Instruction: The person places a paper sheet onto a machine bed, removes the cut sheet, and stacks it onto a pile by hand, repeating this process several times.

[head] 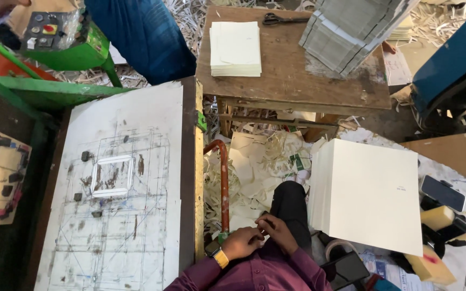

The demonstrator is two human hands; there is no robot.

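My left hand [241, 242], with a yellow watch [221, 258] on its wrist, and my right hand [279, 233] rest together over my knee in black trousers [289, 205]. Their curled fingers touch each other, and I see nothing held in them. Maroon sleeves cover both arms. Close on the right of my hands lies a thick stack of large cream sheets [370, 194]. To the left stands a big white press bed [120, 183], marked with pencil lines and small dark blocks.
An orange pipe [224, 183] runs beside paper scraps [254, 172] on the floor. A wooden table [297, 81] beyond holds a small cream stack [235, 48], scissors [284, 19] and grey sheet bundles [351, 27]. A phone [442, 193] and yellow blocks [438, 216] lie right. Someone in blue [141, 37] stands by the green machine [55, 89].
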